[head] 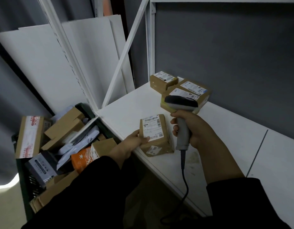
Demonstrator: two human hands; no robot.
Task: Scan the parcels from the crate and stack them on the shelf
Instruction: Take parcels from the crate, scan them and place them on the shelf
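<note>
Scanning a parcel at the shelf's front corner

The left hand [134, 140] is pinching the parcel [155, 135] on the shelf [225, 138] edge; the right hand [190, 128] is clasping the scanner [181, 113]; nudged, it could be tipping into the crate [21, 169].

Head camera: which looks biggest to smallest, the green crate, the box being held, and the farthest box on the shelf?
1. green crate
2. held box
3. farthest box; distance makes this last pair unsure.
</note>
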